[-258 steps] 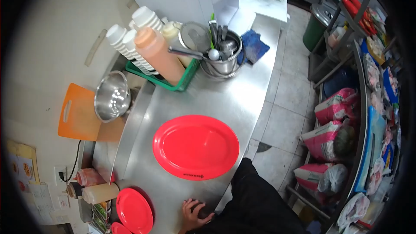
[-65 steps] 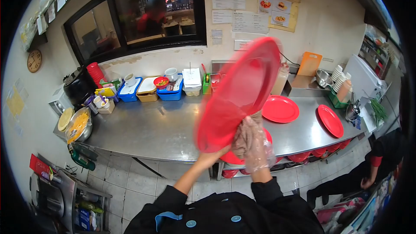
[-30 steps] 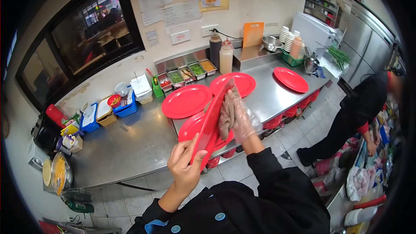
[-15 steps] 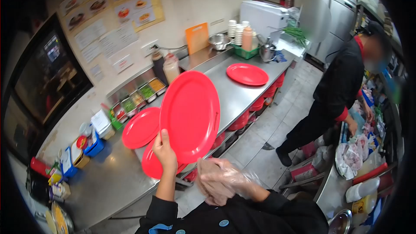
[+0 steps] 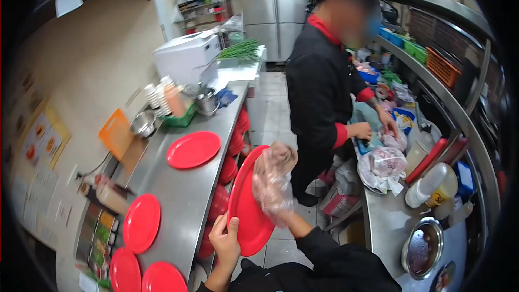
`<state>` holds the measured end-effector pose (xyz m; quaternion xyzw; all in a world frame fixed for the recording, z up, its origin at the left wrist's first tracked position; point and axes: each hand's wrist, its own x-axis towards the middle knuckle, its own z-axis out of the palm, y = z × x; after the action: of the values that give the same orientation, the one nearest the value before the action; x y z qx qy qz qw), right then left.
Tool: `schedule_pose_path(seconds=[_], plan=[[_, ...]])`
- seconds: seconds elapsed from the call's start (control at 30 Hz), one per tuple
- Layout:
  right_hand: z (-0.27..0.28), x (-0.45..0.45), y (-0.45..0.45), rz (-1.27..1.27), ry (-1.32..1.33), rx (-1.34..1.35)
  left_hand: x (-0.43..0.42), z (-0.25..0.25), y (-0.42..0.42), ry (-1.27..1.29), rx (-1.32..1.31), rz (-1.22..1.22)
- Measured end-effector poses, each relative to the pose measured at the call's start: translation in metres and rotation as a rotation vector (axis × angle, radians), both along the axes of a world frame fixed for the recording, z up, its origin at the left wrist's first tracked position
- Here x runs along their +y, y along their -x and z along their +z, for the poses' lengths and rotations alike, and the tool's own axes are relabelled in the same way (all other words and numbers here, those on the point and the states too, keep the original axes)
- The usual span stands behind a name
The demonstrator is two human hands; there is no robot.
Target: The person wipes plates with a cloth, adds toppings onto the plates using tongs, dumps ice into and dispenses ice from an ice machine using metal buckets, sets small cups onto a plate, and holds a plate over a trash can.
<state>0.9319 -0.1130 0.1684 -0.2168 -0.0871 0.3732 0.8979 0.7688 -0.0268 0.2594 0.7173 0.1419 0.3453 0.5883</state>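
A red oval plate (image 5: 246, 211) is held up and tilted in front of me, its lower left rim gripped by my left hand (image 5: 225, 243), thumb on the face. My right hand (image 5: 270, 189), in a clear plastic glove, has a brownish cloth (image 5: 284, 154) bunched in its fingers and pressed to the plate near its upper right side. On the steel counter to the left lie more red oval plates: one at the far end (image 5: 193, 150), one midway (image 5: 141, 223), and two nearer me, including a front one (image 5: 164, 277).
A co-worker in black (image 5: 324, 86) stands ahead at the right-hand counter, hands near plastic-bagged food (image 5: 384, 162). A steel bowl (image 5: 423, 249) sits on that counter nearer me. Along the left wall are an orange board (image 5: 115, 132), a metal bowl (image 5: 144, 124) and a green basket (image 5: 181, 118).
My view has swung right toward the co-worker. The held plate has turned more edge-on, and my gloved right hand with the cloth has moved up onto it.
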Motion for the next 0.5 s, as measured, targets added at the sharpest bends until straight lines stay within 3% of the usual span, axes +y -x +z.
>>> schedule_pose_path(seconds=[0.07,0.13,0.2,0.27,0.3,0.33,0.4,0.47,0.5], plan=[[0.005,0.004,0.017,-0.022,0.119,0.048,0.009,-0.003,-0.032,-0.059,-0.045,-0.016],[0.021,0.015,0.022,-0.058,0.214,-0.040,0.030,-0.005,-0.063,0.266,-0.037,-0.111],[0.052,0.023,-0.012,-0.143,0.274,-0.239,0.044,0.008,-0.075,0.271,-0.001,-0.165],[0.088,0.024,-0.062,-0.302,0.354,-0.485,0.056,0.031,-0.083,0.009,0.006,-0.169],[0.109,0.027,-0.085,-0.699,0.723,-0.754,0.059,0.044,-0.085,0.002,-0.029,-0.139],[0.108,0.030,-0.117,-0.937,0.873,-0.789,0.068,0.050,-0.086,0.003,-0.024,-0.143],[0.099,0.040,-0.148,-0.560,0.242,-0.266,0.086,0.055,-0.099,-0.195,-0.200,-0.121],[0.075,0.072,-0.136,-0.427,0.560,-0.113,0.100,0.049,-0.122,-0.206,-0.242,-0.086],[0.122,0.083,-0.088,-0.457,0.415,-0.177,0.109,0.048,-0.135,-0.223,-0.319,-0.009]])
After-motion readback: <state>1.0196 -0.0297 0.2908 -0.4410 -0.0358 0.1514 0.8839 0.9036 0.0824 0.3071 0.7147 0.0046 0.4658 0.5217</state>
